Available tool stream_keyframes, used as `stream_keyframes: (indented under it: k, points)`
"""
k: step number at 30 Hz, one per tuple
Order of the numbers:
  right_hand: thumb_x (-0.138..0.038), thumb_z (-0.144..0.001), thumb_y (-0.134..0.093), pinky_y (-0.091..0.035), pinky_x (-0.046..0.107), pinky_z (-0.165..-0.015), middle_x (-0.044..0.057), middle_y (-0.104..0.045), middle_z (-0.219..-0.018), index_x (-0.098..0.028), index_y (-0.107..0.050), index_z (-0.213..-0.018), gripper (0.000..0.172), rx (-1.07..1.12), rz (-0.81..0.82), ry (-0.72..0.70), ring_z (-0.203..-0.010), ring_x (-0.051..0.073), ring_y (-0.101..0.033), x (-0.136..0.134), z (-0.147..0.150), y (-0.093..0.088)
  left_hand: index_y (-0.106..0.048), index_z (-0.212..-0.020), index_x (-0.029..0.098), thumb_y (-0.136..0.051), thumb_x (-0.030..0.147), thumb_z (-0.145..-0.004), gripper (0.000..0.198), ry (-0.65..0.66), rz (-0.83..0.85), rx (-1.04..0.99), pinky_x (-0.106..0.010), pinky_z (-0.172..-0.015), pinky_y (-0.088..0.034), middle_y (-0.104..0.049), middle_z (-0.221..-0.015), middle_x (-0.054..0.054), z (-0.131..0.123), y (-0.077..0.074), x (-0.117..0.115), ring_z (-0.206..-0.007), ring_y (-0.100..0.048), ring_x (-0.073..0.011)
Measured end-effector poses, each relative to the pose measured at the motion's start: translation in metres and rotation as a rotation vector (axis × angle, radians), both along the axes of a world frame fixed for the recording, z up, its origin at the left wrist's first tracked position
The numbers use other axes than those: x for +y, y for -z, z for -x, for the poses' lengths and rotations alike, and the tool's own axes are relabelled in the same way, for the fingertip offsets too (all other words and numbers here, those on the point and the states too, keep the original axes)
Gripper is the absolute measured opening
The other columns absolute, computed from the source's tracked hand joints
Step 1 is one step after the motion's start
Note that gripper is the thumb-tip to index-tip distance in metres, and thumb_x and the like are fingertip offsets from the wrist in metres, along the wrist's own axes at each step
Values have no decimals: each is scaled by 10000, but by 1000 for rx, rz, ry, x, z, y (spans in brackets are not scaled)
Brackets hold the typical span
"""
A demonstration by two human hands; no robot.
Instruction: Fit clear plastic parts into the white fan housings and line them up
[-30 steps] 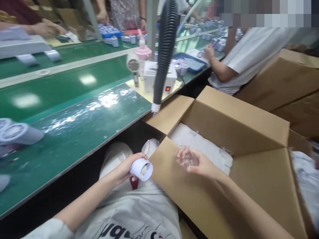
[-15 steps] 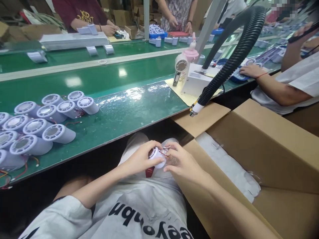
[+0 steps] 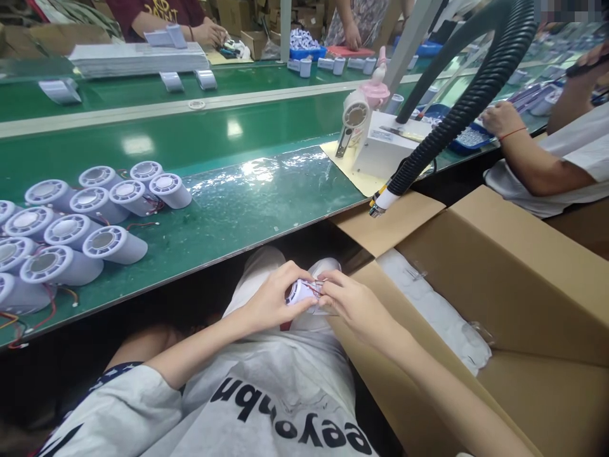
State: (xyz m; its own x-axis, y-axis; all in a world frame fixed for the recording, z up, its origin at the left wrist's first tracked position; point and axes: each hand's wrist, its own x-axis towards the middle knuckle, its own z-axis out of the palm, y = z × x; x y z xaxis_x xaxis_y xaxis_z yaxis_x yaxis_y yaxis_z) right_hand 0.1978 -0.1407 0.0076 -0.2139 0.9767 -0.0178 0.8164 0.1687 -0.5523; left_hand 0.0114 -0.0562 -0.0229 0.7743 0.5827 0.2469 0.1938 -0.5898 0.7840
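Observation:
Above my lap, my left hand (image 3: 280, 298) is wrapped round a pale lilac cylindrical fan housing (image 3: 299, 292), its vented end turned to the left. Thin red and dark wires (image 3: 314, 287) come out of its right end. My right hand (image 3: 345, 297) pinches at these wires with thumb and fingers, close against the housing. A clear scrap of plastic seems to show under the right fingers, too small to make out. Similar fan housings (image 3: 111, 244) with loose wires stand grouped on the green bench at the left.
A black corrugated hose (image 3: 457, 120) arches down over the bench edge to a metal nozzle. Beside it are a white box-shaped device (image 3: 380, 149) and a handheld fan (image 3: 354, 114). An open cardboard box (image 3: 523, 266) with white padded packing stands at my right. Co-workers sit across and to the right.
My right hand has closed in on the wires, its fingers now pinched beside the housing. The view has shifted slightly. A co-worker's hand at the right has lifted from the blue tray.

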Motion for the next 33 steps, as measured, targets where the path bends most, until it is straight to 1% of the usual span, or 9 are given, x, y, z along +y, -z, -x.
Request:
stream_keyframes:
  k: [4,8,13,19,22,24,27,30,33]
  points:
    - [-251,-969,-430,-507,311,-630,112,-638,-1078,-174,-576,-750,275,-68,-92,54,-807,202,-643,1,-1,5,-586,-1059,172,-645,318,-840,270,-46,-62,-40,-303,-758,-473,-562,-950,-57,1,5,-2,-863,-571,-167]
    - [-272,-950,-480,-510,324,-737,107,-631,-1075,-170,-597,-685,308,138,-119,81,-885,197,-639,0,1,-1,-608,-1094,180,-763,409,-728,459,-98,5,-149,-324,-771,-491,-564,-950,-57,1,13,0,-876,-566,-181]
    - [-263,-870,-572,-480,273,-658,70,-642,-926,-174,-606,-544,340,423,-85,275,-808,164,-621,1,4,-8,-622,-1193,232,-805,521,-605,680,76,33,-122,-427,-954,-476,-532,-1174,-115,2,23,11,-1102,-554,-261]
    - [-270,-770,-683,-521,303,-702,68,-704,-899,-185,-608,-484,307,752,34,434,-869,208,-662,4,0,0,-545,-1307,260,-795,409,-683,688,174,246,-39,-408,-984,-467,-599,-1255,-105,7,7,12,-1151,-568,-264]
    - [-312,-758,-731,-561,366,-802,81,-715,-1044,-198,-663,-578,223,886,44,355,-1027,259,-658,3,-6,3,-525,-1315,262,-768,329,-731,636,140,499,-78,-366,-943,-504,-569,-1303,-96,8,-1,6,-1146,-576,-242]
    - [-295,-724,-781,-528,416,-942,78,-650,-1248,-226,-733,-824,131,783,-5,207,-1177,277,-594,-1,-9,4,-525,-1298,251,-757,293,-745,601,108,674,-167,-349,-947,-508,-541,-1338,-96,9,-2,3,-1151,-578,-230]
    - [-239,-771,-756,-437,449,-1075,72,-542,-1396,-267,-638,-1185,432,483,-128,32,-1276,259,-520,-8,-12,4,-519,-1299,263,-726,299,-775,564,120,859,-245,-341,-831,-568,-525,-1351,-103,13,-1,0,-1073,-617,-227]
    - [-262,-833,-698,-451,463,-1068,78,-571,-1361,-261,-589,-1208,391,391,-160,-18,-1258,257,-537,-15,-13,3,-490,-1347,302,-723,333,-775,619,162,854,-205,-320,-718,-585,-496,-1392,-111,17,-2,0,-1061,-624,-250]
    - [-301,-826,-708,-514,450,-1010,87,-571,-1354,-253,-571,-1207,408,459,-91,2,-1217,261,-569,-19,-12,2,-499,-1358,300,-781,312,-720,698,172,679,-163,-371,-882,-545,-495,-1412,-107,20,-8,0,-1173,-572,-275]
